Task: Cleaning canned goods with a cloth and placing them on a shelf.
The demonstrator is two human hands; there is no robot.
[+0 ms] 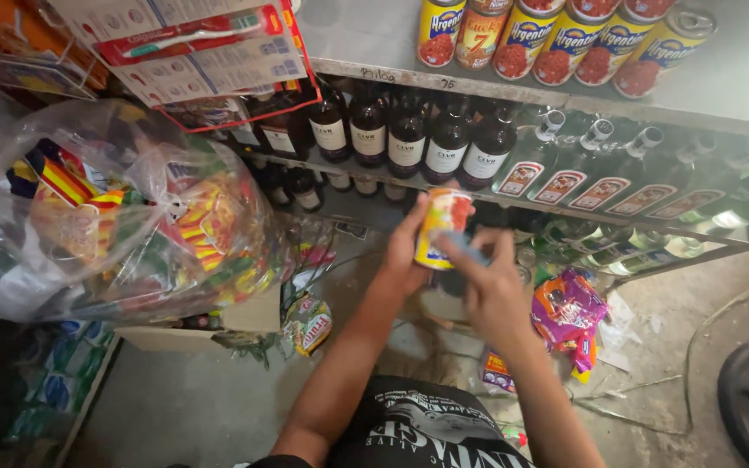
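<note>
My left hand (405,251) is wrapped around a small can with a yellow, red and orange label (444,224), held up in front of the shelves. My right hand (491,282) sits just right of the can, its fingers stretched across the can's lower front and pinching something small and bluish that is too blurred to identify. Both forearms reach forward from the bottom of the view over my black printed shirt (431,429).
Dark brown bottles (409,134) and clear bottles with red labels (565,173) line the middle shelf. Red-and-yellow cans (556,39) lie on the grey top shelf (366,35). A big clear bag of snack packets (106,217) hangs at left. Toothbrush packs (192,43) hang above. A pink wrapper (565,312) lies on the floor.
</note>
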